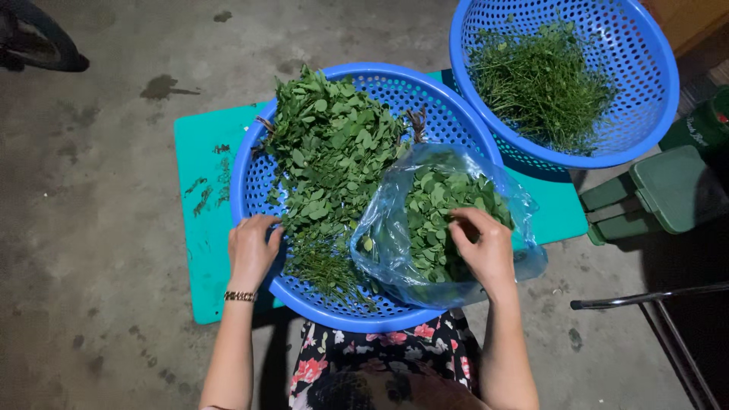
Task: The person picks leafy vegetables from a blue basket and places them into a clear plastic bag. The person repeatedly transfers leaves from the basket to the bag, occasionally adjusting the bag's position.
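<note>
A round blue perforated basket (266, 156) sits on a teal mat and holds a big heap of leafy green sprigs (330, 148). Inside it lies a clear plastic bag (387, 228) filled with picked green leaves (437, 209). My right hand (482, 250) reaches into the bag's mouth, fingers pinched among the leaves. My left hand (252, 249), with a gold bracelet on the wrist, rests on the basket's near left rim beside thin bare stems (326, 266).
A second blue basket (645, 99) at the upper right holds stripped thin stems. The teal mat (205, 228) lies on a concrete floor. A green low stool (661, 193) and a metal bar (645, 298) stand at the right. A wheel (42, 38) shows at the top left.
</note>
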